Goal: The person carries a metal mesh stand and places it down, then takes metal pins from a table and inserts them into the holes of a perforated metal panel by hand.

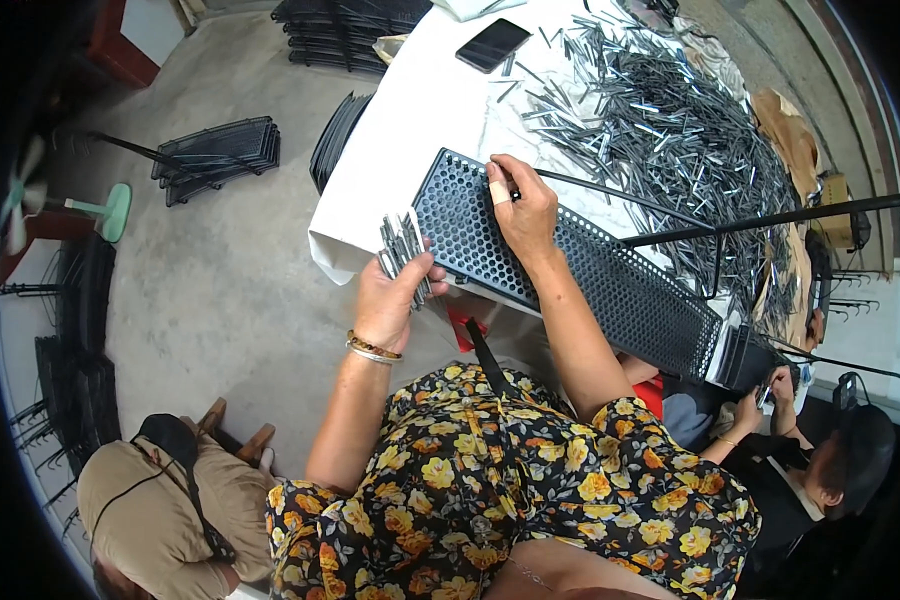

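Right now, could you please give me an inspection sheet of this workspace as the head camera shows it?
Surface: table under a white cover, mostly occupied.
Job's things: long black perforated metal tray lying across the table edge; bundle of short grey metal strips.
Clutter: big heap of loose metal strips; dark phone; thin black rod crossing the table.
Grippers: left hand closed on the bundle of strips; right hand resting on the tray's top rim, bandage on one finger.
Cables: nothing seen.
Surroundings: concrete floor with stacks of black racks; green standing fan; tan bag; another seated person at lower right.
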The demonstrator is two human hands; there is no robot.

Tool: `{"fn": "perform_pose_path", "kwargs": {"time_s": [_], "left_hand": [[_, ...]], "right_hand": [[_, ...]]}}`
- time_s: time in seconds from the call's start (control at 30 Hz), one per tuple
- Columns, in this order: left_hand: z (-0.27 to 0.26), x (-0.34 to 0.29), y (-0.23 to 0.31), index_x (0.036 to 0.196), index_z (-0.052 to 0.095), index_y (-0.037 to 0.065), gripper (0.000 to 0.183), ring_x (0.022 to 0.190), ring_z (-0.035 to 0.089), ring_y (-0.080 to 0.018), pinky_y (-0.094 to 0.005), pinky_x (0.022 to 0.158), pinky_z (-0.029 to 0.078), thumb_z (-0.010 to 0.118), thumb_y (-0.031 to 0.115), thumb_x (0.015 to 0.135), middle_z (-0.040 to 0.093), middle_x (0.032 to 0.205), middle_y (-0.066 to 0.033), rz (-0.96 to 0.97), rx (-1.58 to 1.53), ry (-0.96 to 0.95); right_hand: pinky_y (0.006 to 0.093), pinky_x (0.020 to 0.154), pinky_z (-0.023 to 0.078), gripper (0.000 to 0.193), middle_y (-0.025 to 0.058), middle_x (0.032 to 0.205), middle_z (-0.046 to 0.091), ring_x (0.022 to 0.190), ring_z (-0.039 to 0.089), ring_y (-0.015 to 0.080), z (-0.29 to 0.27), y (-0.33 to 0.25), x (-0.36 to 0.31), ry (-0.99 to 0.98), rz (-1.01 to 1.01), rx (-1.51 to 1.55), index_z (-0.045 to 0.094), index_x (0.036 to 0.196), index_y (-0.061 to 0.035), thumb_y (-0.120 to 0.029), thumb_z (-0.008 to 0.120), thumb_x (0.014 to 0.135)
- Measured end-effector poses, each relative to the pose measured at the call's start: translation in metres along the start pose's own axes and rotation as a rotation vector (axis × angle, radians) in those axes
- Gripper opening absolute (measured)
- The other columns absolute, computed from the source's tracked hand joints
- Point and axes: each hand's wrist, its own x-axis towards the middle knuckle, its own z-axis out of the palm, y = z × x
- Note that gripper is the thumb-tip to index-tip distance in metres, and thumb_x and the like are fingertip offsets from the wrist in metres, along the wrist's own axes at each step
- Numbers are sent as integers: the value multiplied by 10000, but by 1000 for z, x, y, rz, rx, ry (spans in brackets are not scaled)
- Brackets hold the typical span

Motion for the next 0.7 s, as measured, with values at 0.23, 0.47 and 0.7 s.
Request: {"fn": "perform_pose_path", "kwargs": {"time_s": [0.23,0.47,0.7], "left_hand": [[8,-14,-15,1013,563,-34,203,689,600,-125,-262,587,545,594,71,842,598,809,-55,-86,-37,-88],[16,-22,-15,1035,552,-31,220,689,599,-122,-249,598,539,590,61,839,593,793,-51,-152,-36,-131],[9,-24,-18,1015,560,-24,200,710,598,-133,-268,595,544,599,71,843,592,814,-49,-141,-5,-135]], "right_hand": [[285,614,501,155,126,847,665,684,643,192,0,7,-1,-22,-21,-82,639,959,-10,-76,638,819],[335,649,500,131,129,836,648,749,631,278,-4,4,3,24,-87,-108,623,925,-17,-41,620,797],[339,690,495,151,129,867,654,782,628,276,3,-4,-7,-4,-185,-144,639,925,-12,-12,635,774]]}}
